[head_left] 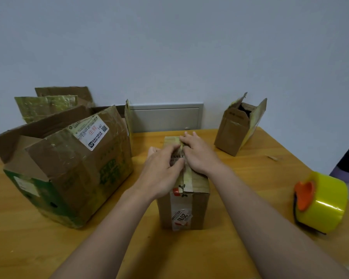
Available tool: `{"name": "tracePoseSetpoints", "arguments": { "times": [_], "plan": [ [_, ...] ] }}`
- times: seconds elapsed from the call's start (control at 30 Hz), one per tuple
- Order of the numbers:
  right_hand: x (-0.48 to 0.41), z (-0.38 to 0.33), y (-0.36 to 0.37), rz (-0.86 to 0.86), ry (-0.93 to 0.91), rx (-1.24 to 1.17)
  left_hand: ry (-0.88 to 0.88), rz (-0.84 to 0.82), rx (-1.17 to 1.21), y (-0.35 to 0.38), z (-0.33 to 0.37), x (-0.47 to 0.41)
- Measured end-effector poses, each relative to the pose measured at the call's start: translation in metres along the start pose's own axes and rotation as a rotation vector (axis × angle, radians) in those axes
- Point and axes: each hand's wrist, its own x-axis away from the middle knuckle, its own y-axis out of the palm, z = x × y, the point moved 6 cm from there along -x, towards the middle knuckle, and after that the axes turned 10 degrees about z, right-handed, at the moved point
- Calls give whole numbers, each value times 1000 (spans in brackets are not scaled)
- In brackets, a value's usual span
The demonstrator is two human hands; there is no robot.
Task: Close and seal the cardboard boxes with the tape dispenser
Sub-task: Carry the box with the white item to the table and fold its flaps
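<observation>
The box point(182, 198) sits in the middle of the table point(250, 178), right in front of the person, and its long side runs away from them toward the wall. The two top flaps are down and meet in a line that runs the same way. The left hand point(161, 170) has bent fingers with the tips pushing on that line, and I cannot tell if they pinch anything. The right hand point(199, 156) lies flat on the top with its fingers stretched out over the far end. Between the hands you can read "5552", but the hands hide the rest of that print. The near end has a torn white and red sticker that is too worn to read well. The tape dispenser point(320, 202) lies on the table far to the right, a fat yellow roll with its orange middle turned to the left. The big box point(69, 168) on the left stands open and has a white label with red "生鲜" and a square code. A small box point(236, 129) stands open at the back right, and it is dark inside
</observation>
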Motion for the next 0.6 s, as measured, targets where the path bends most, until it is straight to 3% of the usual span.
{"name": "tracePoseSetpoints", "arguments": {
  "times": [0.23,0.4,0.53,0.6],
  "plan": [
    [1,-2,5,-10,18,135,56,-97,-380,6,3,-3],
    [4,0,0,39,74,21,-105,-254,-286,15,-9,-6],
    [16,8,-20,297,208,-47,-107,-216,-273,14,-9,-10],
    [23,8,-22,275,219,-48,-88,-198,-287,13,-7,-13]
  ]
}}
